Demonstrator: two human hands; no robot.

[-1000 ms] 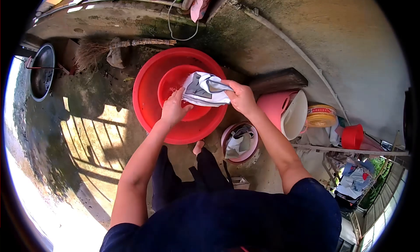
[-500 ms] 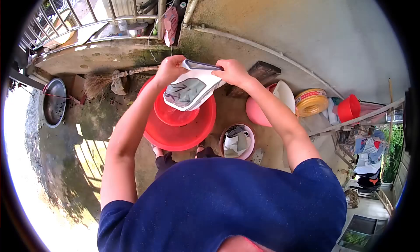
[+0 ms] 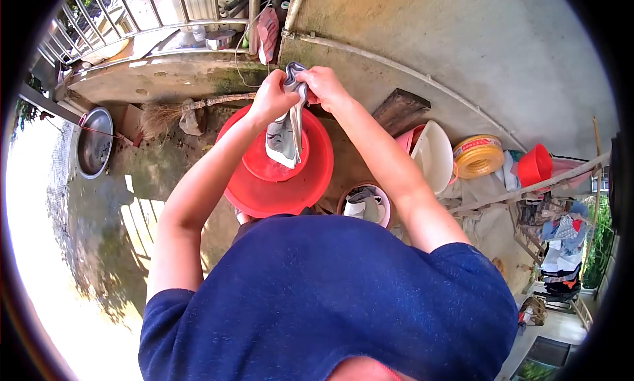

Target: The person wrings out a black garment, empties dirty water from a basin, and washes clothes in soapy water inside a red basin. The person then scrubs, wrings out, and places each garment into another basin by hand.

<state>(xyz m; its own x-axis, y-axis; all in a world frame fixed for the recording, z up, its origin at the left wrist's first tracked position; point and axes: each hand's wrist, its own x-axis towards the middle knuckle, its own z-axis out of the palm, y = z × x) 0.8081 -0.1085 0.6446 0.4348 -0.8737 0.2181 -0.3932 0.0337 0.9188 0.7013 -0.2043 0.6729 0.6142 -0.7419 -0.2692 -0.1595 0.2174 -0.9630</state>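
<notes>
A white cloth item with grey print and a dark edge (image 3: pixel 282 143) hangs bunched and folded from both my hands. My left hand (image 3: pixel 272 102) is closed on its upper left side. My right hand (image 3: pixel 321 89) grips the gathered top edge, close beside the left. The cloth's lower end hangs over a small red basin (image 3: pixel 256 164), which sits inside a large red basin (image 3: pixel 290 201) on the ground. To the right, a small pinkish basin (image 3: pixel 388 210) holds another white and dark cloth item (image 3: pixel 360 204).
A straw broom (image 3: pixel 162 118) and a metal basin (image 3: pixel 96 143) lie at left. Along the right wall are a wooden board (image 3: pixel 399 112), a white basin (image 3: pixel 434 157), a coiled yellow hose (image 3: pixel 478 157) and a red bucket (image 3: pixel 535 164). A metal railing (image 3: pixel 155 24) stands at upper left.
My hands have come together, and the cloth that was stretched between them is now gathered into a narrow bunch. The camera view has shifted slightly.
</notes>
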